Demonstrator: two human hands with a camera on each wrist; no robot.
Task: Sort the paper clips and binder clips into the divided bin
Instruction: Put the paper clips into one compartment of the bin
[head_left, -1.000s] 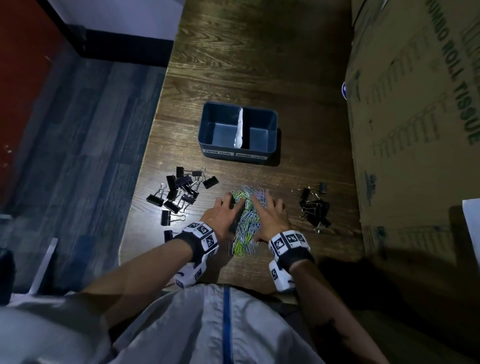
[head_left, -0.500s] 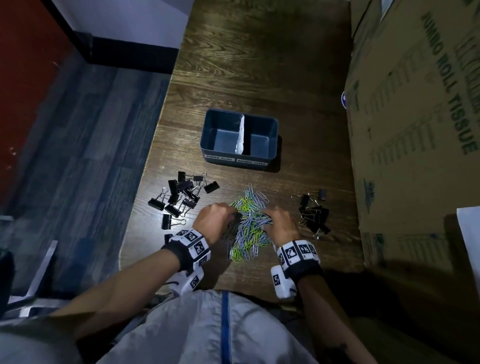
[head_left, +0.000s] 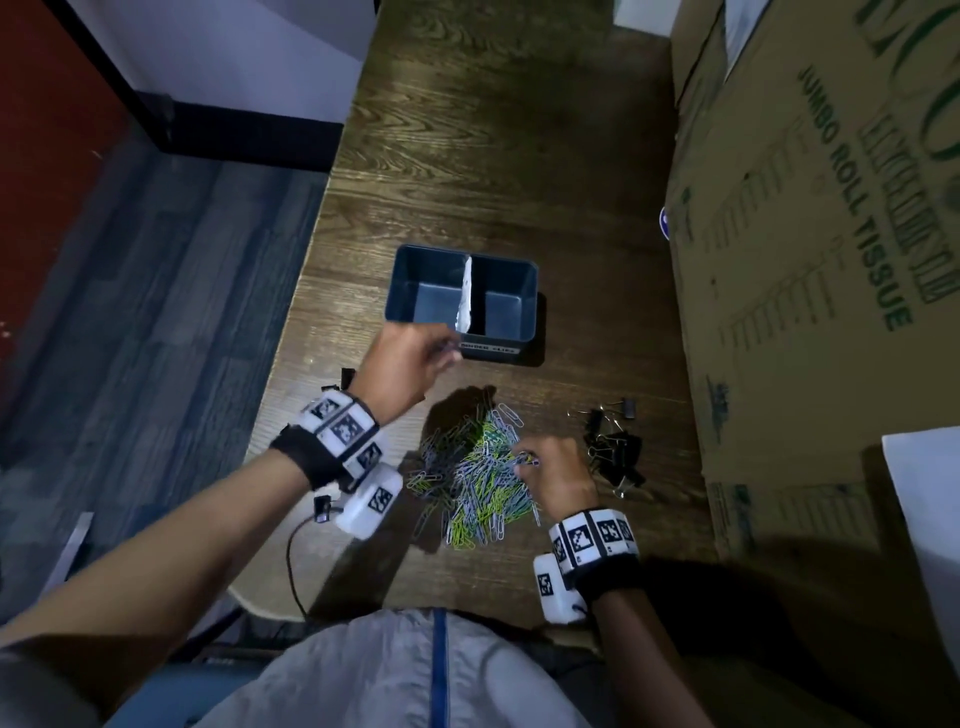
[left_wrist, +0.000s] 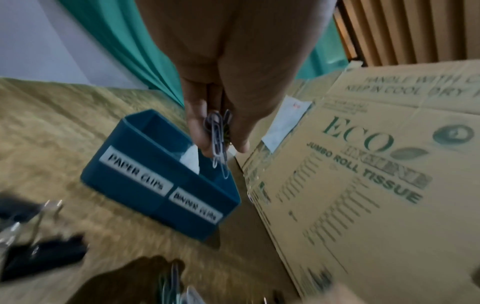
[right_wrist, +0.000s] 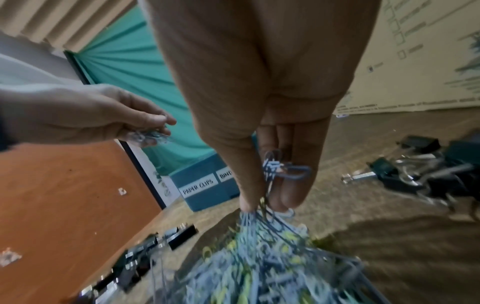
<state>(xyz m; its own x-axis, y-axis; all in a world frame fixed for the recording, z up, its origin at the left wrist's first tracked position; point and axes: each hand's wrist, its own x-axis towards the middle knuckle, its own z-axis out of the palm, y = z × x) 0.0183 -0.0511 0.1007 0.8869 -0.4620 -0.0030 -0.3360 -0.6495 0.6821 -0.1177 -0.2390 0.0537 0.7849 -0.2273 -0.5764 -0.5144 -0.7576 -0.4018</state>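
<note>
A blue divided bin (head_left: 524, 301) stands mid-table, its front labelled PAPER CLIPS on the left (left_wrist: 135, 171) and binder clips on the right. My left hand (head_left: 415, 358) hovers at the bin's near left wall, pinching a small bunch of paper clips (left_wrist: 218, 139). A heap of blue, grey and green paper clips (head_left: 478, 467) lies in front of me. My right hand (head_left: 550, 467) sits at the heap's right side, gripping a bunch of clips (right_wrist: 275, 170) from it. Black binder clips lie in two piles, right (head_left: 613, 447) and left (right_wrist: 145, 255).
A large cardboard box (head_left: 821, 260) walls off the table's right side. The table's left edge (head_left: 291, 338) drops to a blue carpeted floor. A cable (head_left: 296, 561) hangs from my left wrist unit.
My left hand has lifted off the heap with some paper clips and moved forward to the bin's near left wall. My right hand stays at the heap, now closed on clips.
</note>
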